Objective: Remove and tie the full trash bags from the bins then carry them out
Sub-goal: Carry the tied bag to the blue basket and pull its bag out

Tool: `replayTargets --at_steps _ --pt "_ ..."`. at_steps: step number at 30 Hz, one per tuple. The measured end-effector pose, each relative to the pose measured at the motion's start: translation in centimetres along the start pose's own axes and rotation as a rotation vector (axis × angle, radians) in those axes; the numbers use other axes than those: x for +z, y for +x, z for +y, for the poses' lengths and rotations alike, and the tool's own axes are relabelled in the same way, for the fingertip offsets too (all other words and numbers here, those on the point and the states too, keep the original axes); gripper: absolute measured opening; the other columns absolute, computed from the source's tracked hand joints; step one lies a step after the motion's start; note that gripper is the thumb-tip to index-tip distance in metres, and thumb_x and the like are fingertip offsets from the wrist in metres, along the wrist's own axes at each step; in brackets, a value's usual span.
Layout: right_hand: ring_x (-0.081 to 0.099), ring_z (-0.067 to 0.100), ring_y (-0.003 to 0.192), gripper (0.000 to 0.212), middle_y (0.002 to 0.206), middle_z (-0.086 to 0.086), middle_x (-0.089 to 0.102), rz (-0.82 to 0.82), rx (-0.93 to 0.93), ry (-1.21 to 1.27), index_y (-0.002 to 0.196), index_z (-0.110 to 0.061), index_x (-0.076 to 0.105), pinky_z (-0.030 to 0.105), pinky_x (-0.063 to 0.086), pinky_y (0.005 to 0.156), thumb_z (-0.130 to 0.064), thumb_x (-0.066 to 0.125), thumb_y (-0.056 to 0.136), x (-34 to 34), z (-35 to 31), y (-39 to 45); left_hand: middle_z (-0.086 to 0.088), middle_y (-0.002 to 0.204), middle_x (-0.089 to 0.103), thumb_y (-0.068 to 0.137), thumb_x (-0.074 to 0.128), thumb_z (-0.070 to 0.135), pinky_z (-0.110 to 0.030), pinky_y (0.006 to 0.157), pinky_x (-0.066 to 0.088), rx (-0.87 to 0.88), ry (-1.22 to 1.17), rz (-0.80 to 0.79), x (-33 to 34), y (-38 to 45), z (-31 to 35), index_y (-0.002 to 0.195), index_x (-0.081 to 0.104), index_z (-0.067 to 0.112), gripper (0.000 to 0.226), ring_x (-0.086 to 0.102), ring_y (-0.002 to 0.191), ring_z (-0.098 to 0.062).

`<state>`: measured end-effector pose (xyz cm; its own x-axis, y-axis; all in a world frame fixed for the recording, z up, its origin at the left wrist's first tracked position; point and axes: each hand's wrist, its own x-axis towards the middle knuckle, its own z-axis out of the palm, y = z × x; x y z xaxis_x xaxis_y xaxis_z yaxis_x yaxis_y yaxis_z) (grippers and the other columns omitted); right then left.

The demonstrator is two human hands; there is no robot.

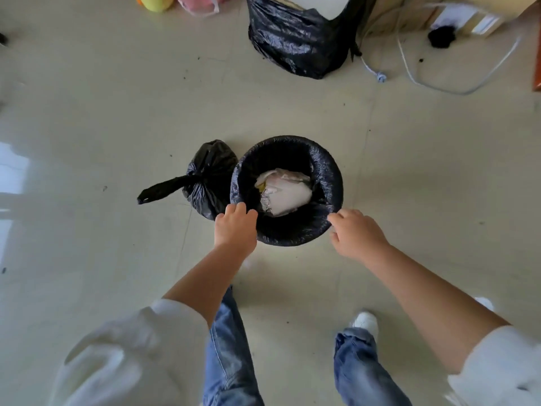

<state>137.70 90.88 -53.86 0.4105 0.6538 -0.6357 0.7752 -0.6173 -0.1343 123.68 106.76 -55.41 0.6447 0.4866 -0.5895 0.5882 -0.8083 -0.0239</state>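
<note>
A round bin stands on the floor, lined with a black trash bag (328,183) folded over its rim. White crumpled paper waste (285,193) lies inside. My left hand (235,227) rests on the near left rim, fingers curled over the bag's edge. At the near right rim, my right hand (355,232) touches the bag's edge with its fingertips. Whether either hand grips the plastic is unclear. A small tied black bag (205,180) lies on the floor, touching the bin's left side, its knotted tail pointing left.
A large black bag (298,39) stands open at the far side. White cables (409,63) loop across the floor at far right beside boxes. A pink bag (199,2) and a yellow object (155,1) lie far left. My legs and shoes are below.
</note>
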Motion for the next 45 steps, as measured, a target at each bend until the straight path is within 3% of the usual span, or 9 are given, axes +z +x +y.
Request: replayTargets --at_steps 10,16,20,23,28,35,37,40,45 --pt "0.045 0.026 0.116 0.031 0.121 0.008 0.053 0.104 -0.177 -0.075 0.115 -0.009 0.049 0.035 0.036 0.09 -0.025 0.046 0.089 9.7 1.8 1.1 -0.006 0.135 0.044 0.093 0.043 0.026 -0.036 0.095 0.04 -0.138 -0.146 0.053 11.2 -2.3 4.8 0.128 0.045 0.017 0.036 0.039 0.125 -0.025" --pt "0.054 0.031 0.112 0.035 0.114 0.018 0.062 0.399 -0.385 -0.088 0.103 0.003 0.059 0.041 0.031 0.103 -0.027 0.052 0.087 16.8 1.9 7.7 -0.003 0.138 0.044 0.093 0.042 0.028 -0.037 0.103 0.032 0.011 -0.136 0.379 18.3 2.1 3.5 0.127 0.049 0.015 0.037 0.034 0.131 -0.021" --pt "0.062 0.032 0.058 0.039 0.059 0.017 0.063 0.654 -0.559 -0.067 0.067 0.004 0.06 0.04 0.052 0.063 -0.031 0.046 0.078 19.3 2.3 10.2 -0.015 0.093 0.067 0.082 0.053 0.033 -0.04 0.083 0.048 0.264 -0.149 0.655 20.6 4.6 2.4 0.096 0.07 0.004 0.036 0.062 0.092 -0.032" --pt "0.057 0.03 0.054 0.037 0.056 0.014 0.06 0.744 -0.619 -0.019 0.064 0.002 0.058 0.033 0.047 0.06 -0.029 0.043 0.076 20.4 2.6 11.5 -0.015 0.068 0.065 0.073 0.06 0.038 -0.038 0.063 0.053 0.389 -0.118 0.802 21.2 6.1 1.7 0.077 0.072 0.003 0.038 0.062 0.063 -0.031" --pt "0.058 0.03 0.063 0.019 0.065 0.018 0.063 0.746 -0.7 0.156 0.07 0.006 0.063 0.026 0.035 0.066 -0.012 0.057 0.074 20.5 3.6 11.9 -0.018 0.07 0.064 0.067 0.074 0.016 -0.033 0.064 0.045 0.473 -0.286 0.796 21.2 7.0 1.0 0.077 0.075 0.001 0.018 0.059 0.064 -0.035" --pt "0.049 0.021 0.076 0.012 0.076 0.013 0.058 0.554 -0.622 0.258 0.075 0.006 0.061 0.022 0.03 0.067 0.0 0.055 0.084 20.1 2.7 12.2 -0.01 0.088 0.062 0.088 0.056 0.016 -0.033 0.072 0.046 0.304 -0.373 0.611 20.6 7.1 1.5 0.09 0.071 0.004 0.019 0.057 0.088 -0.024" --pt "0.046 0.019 0.076 0.014 0.077 0.006 0.052 0.724 -0.651 0.198 0.081 0.002 0.057 0.026 0.03 0.065 -0.005 0.048 0.089 16.4 2.5 12.6 -0.007 0.099 0.06 0.093 0.045 0.022 -0.033 0.07 0.043 0.157 -0.203 0.794 17.3 6.9 1.4 0.098 0.066 0.008 0.025 0.056 0.093 -0.023" --pt "0.054 0.031 0.074 0.019 0.078 0.015 0.06 0.891 -0.502 0.06 0.088 0.0 0.053 0.031 0.03 0.058 -0.013 0.04 0.093 15.1 2.0 13.6 -0.005 0.103 0.057 0.097 0.036 0.024 -0.032 0.062 0.039 -0.018 -0.252 0.945 16.4 7.6 2.6 0.102 0.06 0.011 0.028 0.058 0.087 -0.027" --pt "0.054 0.032 0.083 0.02 0.087 0.018 0.064 0.87 -0.32 -0.134 0.093 -0.002 0.052 0.033 0.029 0.058 -0.016 0.037 0.095 15.8 2.0 14.9 -0.006 0.111 0.058 0.093 0.042 0.035 -0.036 0.08 0.043 -0.093 -0.409 0.808 18.9 8.2 5.2 0.113 0.053 0.012 0.033 0.058 0.097 -0.029"
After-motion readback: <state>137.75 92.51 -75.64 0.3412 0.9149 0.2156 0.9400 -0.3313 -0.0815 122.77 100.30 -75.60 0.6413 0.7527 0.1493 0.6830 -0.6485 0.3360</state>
